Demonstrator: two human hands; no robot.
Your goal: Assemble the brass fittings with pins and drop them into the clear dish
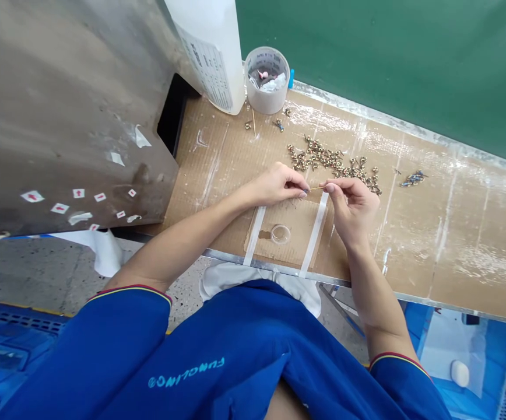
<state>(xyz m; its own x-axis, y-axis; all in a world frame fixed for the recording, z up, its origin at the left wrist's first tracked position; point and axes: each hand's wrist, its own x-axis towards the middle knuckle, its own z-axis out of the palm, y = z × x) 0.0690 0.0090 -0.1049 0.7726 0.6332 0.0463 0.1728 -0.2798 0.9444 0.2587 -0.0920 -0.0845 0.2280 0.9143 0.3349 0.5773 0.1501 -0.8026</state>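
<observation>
My left hand (279,184) pinches a tiny part with a bluish tip; its exact kind is too small to make out. Between the thumb and index finger of my right hand (352,205) is a thin wooden toothpick (316,188), its tip meeting the part at my left fingertips. Just beyond both hands lies a loose pile of small brass-coloured metal parts (323,156). A smaller heap of parts with blue on them (414,178) sits to the right. Below my hands, a small clear round dish (280,234) rests on a taped cardboard pad (267,249).
A tape roll (267,104) holding scraps stands at the back beside a white plastic container (218,64). Another toothpick (253,123) lies near it. A metal panel (73,116) with arrow stickers rises at left. Cardboard covers the worktable (467,233).
</observation>
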